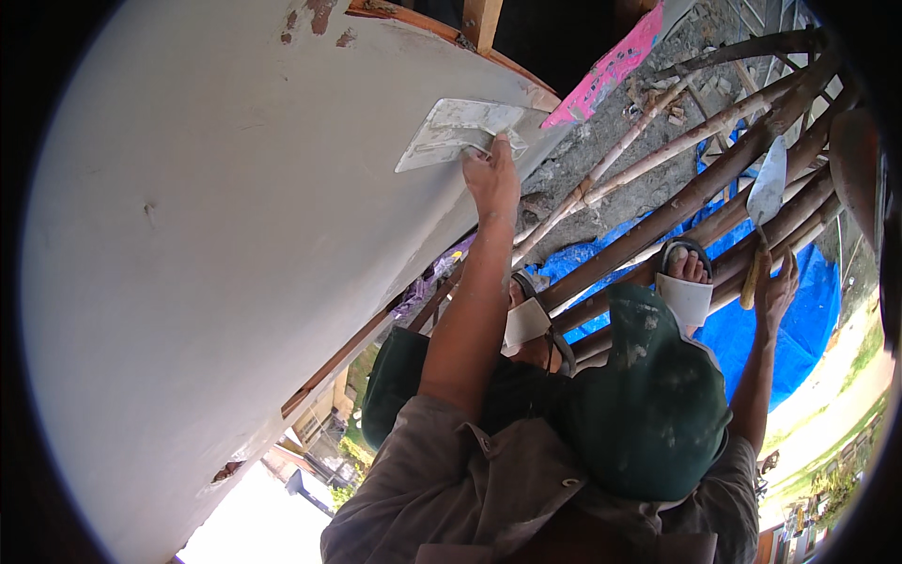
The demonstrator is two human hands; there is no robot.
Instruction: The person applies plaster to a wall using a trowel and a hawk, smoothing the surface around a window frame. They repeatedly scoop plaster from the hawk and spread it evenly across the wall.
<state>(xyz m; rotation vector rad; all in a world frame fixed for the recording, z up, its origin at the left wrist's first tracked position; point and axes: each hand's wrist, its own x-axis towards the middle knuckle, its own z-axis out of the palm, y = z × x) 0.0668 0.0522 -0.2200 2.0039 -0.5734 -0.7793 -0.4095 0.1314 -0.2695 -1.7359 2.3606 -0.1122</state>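
Observation:
My left hand [492, 177] is closed around the handle of a flat plastering trowel [427, 141]. The trowel's broad, plaster-smeared plate lies against the smooth grey-white wall [254, 216], near the wall's edge. Out to the right, my right hand [778, 289] grips a pointed trowel [769, 180] by its wooden handle. That trowel's leaf-shaped metal blade points up in the picture, away from the wall, over the poles.
My sandalled feet [686, 268] stand on round wooden poles [658, 221]. Below them spreads a blue tarp [803, 334] over grey rubble ground [620, 146]. A pink printed sheet [611, 66] hangs by an opening with a wooden frame [481, 23]. Dark green cloth [648, 404] covers my legs.

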